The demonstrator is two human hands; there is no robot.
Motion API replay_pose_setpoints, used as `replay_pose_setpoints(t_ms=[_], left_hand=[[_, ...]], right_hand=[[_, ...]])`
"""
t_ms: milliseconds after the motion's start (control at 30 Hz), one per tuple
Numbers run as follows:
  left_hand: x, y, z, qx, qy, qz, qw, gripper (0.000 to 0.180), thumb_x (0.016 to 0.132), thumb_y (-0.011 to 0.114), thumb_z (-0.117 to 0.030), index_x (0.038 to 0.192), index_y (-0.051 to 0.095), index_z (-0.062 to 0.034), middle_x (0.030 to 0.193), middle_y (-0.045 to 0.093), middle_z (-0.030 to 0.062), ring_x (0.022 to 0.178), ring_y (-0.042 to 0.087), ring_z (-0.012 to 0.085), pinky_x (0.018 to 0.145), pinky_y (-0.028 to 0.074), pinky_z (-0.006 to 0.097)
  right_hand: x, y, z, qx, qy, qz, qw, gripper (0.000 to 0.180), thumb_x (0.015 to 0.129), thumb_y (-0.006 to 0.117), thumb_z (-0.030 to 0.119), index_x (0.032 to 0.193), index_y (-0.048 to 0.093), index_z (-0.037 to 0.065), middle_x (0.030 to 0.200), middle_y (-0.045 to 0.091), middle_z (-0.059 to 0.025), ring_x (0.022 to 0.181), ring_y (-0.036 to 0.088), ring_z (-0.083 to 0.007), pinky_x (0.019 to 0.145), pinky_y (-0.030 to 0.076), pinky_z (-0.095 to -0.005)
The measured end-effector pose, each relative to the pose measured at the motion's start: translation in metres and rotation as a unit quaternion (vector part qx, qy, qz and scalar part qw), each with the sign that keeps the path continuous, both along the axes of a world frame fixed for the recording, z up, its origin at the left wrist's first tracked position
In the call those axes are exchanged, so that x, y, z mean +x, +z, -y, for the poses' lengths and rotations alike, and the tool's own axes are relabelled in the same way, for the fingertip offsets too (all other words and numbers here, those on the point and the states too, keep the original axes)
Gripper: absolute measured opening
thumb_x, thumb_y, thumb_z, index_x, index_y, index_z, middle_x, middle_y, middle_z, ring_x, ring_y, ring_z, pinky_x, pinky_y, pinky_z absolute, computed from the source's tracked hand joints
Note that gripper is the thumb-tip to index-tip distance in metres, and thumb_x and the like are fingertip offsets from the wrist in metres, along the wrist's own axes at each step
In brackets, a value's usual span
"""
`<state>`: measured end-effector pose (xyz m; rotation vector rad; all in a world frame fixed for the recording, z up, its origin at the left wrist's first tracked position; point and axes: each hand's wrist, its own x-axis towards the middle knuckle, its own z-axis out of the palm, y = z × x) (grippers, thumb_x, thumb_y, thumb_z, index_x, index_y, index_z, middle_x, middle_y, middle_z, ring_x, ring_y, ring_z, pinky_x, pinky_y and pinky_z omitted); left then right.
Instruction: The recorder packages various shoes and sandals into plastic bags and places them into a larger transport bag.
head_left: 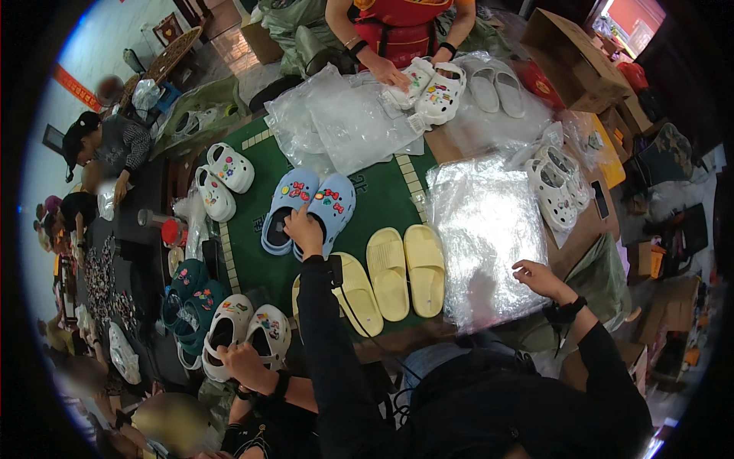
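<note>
My left hand [303, 229] reaches forward over the green table [382, 200] and grips the heel ends of a pair of light blue clogs [300, 208] decorated with small charms. My right hand [537, 277] rests, fingers spread, on the near right edge of a stack of clear plastic bags [483, 229]. Between my arms lie yellow slide sandals [405, 269], and another yellow sandal [353, 292] sits partly under my left sleeve.
Across the table a person in red handles white clogs [432, 90] on more clear bags [344, 115]. White clogs [222, 177] lie at the left, bagged white clogs [562, 183] at the right. Another person's hand [243, 361] holds white clogs [246, 329] at lower left. Cardboard boxes [569, 57] stand behind.
</note>
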<state>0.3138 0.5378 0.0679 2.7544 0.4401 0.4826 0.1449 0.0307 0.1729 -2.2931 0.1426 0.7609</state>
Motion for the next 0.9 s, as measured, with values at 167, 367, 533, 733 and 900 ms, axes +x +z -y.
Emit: replay_pose_setpoints(t_ms=[167,367,533,733,900], left_hand=[[0.001,0.028,0.027,-0.061,-0.014,0.065,0.996,0.038,0.073,0.05,-0.003,0.107,0.061,-0.0153,0.089,0.055,0.0093,0.091,0.046,0.0321,0.078,0.035,0.046],[-0.016,0.062,0.096,-0.187,-0.045,0.166,0.967,0.042,0.072,0.051,0.001,0.109,0.061,-0.0143,0.079,0.055,0.0119,0.079,0.046,0.0321,0.076,0.037,0.041],[-0.041,0.084,0.165,-0.253,-0.035,0.184,0.949,0.039,0.072,0.05,0.002,0.109,0.06,-0.0077,0.079,0.055,0.0153,0.079,0.045,0.0333,0.077,0.035,0.041],[-0.078,0.094,0.235,-0.235,-0.037,0.181,0.954,0.04,0.075,0.055,-0.001,0.115,0.057,-0.0066,0.072,0.051,0.0138,0.075,0.046,0.0308,0.077,0.034,0.039],[-0.109,0.099,0.294,-0.273,-0.08,0.145,0.948,0.043,0.08,0.059,-0.01,0.122,0.052,-0.0113,0.072,0.048,0.0102,0.067,0.042,0.0226,0.067,0.036,0.033]], right_hand=[[-0.004,-0.003,0.005,0.019,0.019,0.019,0.999,0.029,0.085,0.055,0.027,0.104,0.057,0.005,0.085,0.063,-0.0133,0.077,0.06,-0.0219,0.071,0.047,-0.0318],[0.006,-0.006,-0.011,0.045,0.053,0.053,0.996,0.03,0.085,0.055,0.028,0.104,0.056,0.004,0.086,0.063,-0.0121,0.076,0.06,-0.0204,0.07,0.047,-0.0314],[0.03,0.004,-0.034,0.169,0.076,0.06,0.981,0.033,0.085,0.055,0.028,0.109,0.054,0.005,0.088,0.061,-0.012,0.079,0.059,-0.0201,0.071,0.047,-0.0304],[0.063,0.018,-0.088,0.187,0.094,0.294,0.933,0.071,0.077,0.065,0.035,0.133,0.029,0.008,0.127,0.038,-0.0226,0.116,0.042,-0.032,0.094,0.037,-0.0375],[0.075,-0.003,-0.085,0.185,-0.06,0.356,0.914,0.081,0.069,0.061,0.01,0.138,0.019,0.013,0.136,0.027,-0.0237,0.123,0.033,-0.038,0.099,0.032,-0.0381]])
